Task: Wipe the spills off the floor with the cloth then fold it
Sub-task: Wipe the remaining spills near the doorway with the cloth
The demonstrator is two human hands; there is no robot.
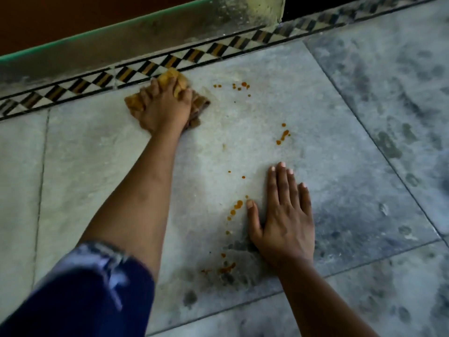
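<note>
Two bare hands are down on the floor point(97, 147), a surface of pale grey stone slabs. The left hand point(165, 107) reaches to the far edge of the middle slab and presses on the cloth point(132, 103) with its fingers spread and fairly straight. The cloth is a crumpled yellow-brown rag bunched under the palm. Its far tip touches the checkered border strip point(73, 86) that runs along the foot of a raised ledge point(121, 45).

The right hand point(283, 215) lies flat on the same slab, nearer the person, fingers straight and slightly apart, holding nothing. Orange spills point(243, 84) dot the slab between and around the hands: a cluster just right of the cloth, another toward the slab's right side, drops just beside the right thumb, and a smeared patch near the right wrist. A dark blue sleeve point(85, 300) covers the left upper arm.
</note>
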